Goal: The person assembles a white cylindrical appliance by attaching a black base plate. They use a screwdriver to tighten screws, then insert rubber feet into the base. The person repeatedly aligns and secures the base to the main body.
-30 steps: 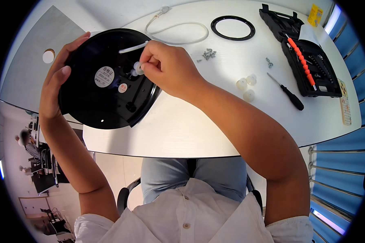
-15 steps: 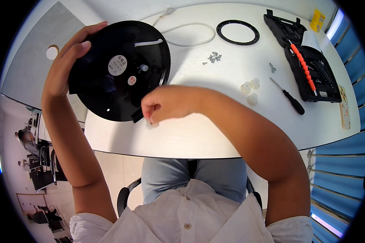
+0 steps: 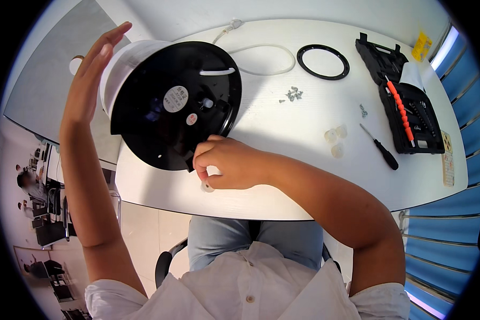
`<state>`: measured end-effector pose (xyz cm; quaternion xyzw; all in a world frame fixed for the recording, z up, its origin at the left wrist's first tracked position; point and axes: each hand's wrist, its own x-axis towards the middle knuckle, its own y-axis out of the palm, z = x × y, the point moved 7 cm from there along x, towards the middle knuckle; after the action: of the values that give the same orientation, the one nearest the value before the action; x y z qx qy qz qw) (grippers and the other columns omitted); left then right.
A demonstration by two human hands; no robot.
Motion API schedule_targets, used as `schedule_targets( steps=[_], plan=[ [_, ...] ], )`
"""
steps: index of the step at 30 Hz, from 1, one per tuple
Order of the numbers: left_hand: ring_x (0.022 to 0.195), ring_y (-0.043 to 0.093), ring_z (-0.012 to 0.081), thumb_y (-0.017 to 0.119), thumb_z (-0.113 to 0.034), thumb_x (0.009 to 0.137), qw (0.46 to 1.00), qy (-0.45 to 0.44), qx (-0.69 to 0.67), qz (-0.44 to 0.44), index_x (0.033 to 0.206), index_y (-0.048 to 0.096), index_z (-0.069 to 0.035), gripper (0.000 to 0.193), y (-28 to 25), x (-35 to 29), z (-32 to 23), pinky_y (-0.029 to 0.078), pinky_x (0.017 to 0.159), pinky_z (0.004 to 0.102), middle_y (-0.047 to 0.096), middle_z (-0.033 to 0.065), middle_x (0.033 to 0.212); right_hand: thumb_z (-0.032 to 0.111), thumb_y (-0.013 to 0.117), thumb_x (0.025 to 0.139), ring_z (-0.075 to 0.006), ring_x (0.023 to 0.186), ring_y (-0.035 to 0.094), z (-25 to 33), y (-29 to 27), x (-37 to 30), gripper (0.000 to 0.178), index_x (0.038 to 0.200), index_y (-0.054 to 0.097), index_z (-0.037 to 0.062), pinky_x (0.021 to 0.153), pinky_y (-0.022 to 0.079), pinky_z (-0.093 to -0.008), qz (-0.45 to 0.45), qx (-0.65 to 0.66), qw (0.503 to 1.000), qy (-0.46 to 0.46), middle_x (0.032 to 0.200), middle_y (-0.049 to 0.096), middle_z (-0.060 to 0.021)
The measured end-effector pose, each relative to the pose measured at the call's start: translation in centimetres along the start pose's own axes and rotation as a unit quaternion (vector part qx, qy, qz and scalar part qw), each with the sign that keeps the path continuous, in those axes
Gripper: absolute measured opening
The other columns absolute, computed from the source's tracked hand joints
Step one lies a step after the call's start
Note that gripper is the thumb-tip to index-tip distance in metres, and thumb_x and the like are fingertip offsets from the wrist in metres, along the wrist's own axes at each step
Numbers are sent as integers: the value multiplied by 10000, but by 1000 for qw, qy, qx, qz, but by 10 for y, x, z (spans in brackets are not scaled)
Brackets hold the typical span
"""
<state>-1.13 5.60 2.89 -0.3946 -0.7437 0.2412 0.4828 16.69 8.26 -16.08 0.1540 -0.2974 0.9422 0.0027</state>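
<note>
A round appliance lies tipped over at the left of the table, its black underside [image 3: 157, 128] turned up toward me and part of its white side wall [image 3: 116, 69] showing behind. Two round stickers and a white cord stub sit on that underside. My left hand [image 3: 88, 80] is beside the white wall, its fingers stretched out; whether it touches the wall I cannot tell. Close to the underside's lower right edge, my right hand [image 3: 224, 162] pinches a small translucent whitish foot [image 3: 206, 186]. Similar translucent feet [image 3: 336, 151] lie together to the right.
Screws [image 3: 293, 95] lie in a small pile, with more screws [image 3: 363, 111] farther right. A black ring [image 3: 323, 78], a white power cord [image 3: 274, 47], a screwdriver [image 3: 384, 152] and an open black tool case [image 3: 418, 145] are also on the table. People sit in the room at left.
My left hand has let go of the appliance's rim and straightened its fingers. The appliance has tilted, exposing its white wall. My right hand still pinches the foot near the edge.
</note>
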Motion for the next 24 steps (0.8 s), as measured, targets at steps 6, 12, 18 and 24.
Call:
schedule_targets(
  steps=[6, 12, 18, 24],
  plan=[
    [1338, 382, 286, 434, -615, 848, 995, -65, 6, 76, 1313, 555, -173, 653, 10, 24, 66, 267, 1109, 393, 447, 85, 1431, 75, 625, 722, -208, 1039, 474, 3, 2, 0, 62, 728, 589, 125, 883, 387, -352, -13, -73, 997, -7, 973, 591, 16],
    [1114, 572, 272, 460, -610, 844, 981, -138, 21, 137, 1288, 570, -144, 654, 28, 32, 66, 427, 962, 331, 570, 134, 1277, 65, 628, 712, -195, 1033, 462, 4, 2, 6, 92, 739, 577, 136, 910, 360, -368, -36, -94, 995, -16, 963, 581, 48],
    [1117, 554, 244, 495, -522, 873, 966, -188, 3, 177, 1283, 567, -91, 599, 37, 37, 62, 409, 964, 285, 567, 127, 1272, 127, 639, 757, -187, 979, 470, -1, -2, 9, 65, 741, 576, 130, 844, 374, -358, -66, -68, 995, -23, 847, 583, 58],
    [1137, 543, 234, 460, -392, 917, 984, -84, 11, 156, 1241, 578, -47, 488, 40, 42, 42, 390, 996, 289, 554, 135, 1301, 83, 641, 734, -198, 1000, 469, -2, -3, 9, 88, 741, 564, 123, 932, 347, -366, -60, -44, 997, -11, 871, 588, 46]
  ],
)
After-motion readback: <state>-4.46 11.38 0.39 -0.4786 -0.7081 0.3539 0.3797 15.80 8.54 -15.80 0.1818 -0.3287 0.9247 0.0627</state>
